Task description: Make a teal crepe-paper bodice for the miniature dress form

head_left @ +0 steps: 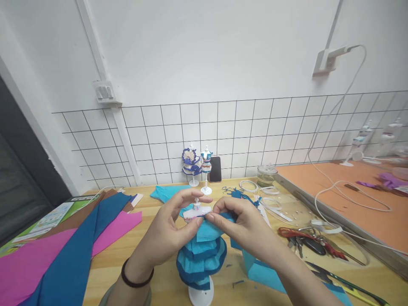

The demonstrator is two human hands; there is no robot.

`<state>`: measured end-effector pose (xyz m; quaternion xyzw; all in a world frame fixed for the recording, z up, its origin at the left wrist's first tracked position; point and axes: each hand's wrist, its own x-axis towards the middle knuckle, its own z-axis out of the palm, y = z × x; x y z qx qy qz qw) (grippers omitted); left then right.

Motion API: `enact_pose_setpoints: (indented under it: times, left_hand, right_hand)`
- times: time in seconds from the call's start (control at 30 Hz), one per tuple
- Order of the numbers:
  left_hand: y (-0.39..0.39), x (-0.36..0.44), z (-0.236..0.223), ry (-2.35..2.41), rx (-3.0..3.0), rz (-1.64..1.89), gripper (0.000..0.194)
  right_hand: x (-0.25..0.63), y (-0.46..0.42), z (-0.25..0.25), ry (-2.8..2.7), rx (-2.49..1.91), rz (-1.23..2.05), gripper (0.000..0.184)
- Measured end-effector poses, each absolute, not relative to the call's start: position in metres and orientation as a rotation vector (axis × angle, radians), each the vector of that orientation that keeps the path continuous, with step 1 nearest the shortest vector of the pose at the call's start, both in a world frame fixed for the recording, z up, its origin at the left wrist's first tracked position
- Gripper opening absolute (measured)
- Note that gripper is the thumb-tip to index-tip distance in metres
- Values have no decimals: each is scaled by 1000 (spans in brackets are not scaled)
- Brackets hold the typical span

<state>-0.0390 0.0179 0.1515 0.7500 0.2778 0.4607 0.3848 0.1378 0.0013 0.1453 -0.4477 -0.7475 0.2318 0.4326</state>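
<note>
A small white dress form (196,207) stands upright on a round white base (201,293) in front of me. It wears a tiered skirt of light blue crepe paper with dark blue edges (202,259). My left hand (168,227) curves around the form's upper body, its thumb pressed at the front and its fingers arched behind the neck. My right hand (244,221) pinches a light blue crepe paper strip (210,231) against the form's shoulder. From there the strip trails under my right wrist to more blue crepe paper (264,274) on the table.
Pink (117,227) and dark blue paper sheets (84,255) lie left. Two dressed mini forms (191,163) and a phone (216,169) stand by the wall. On the right are rolls of white tape (248,186), a glass jar (267,175), keys (299,246) and scissors (344,282).
</note>
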Motion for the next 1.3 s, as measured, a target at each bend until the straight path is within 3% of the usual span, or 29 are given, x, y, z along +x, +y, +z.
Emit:
enact_pose_setpoints:
  times: [1.3]
  left_hand:
    - [20, -44, 150, 672, 1837, 1143, 30]
  right_hand:
    - [141, 4, 145, -1836, -1068, 639, 11]
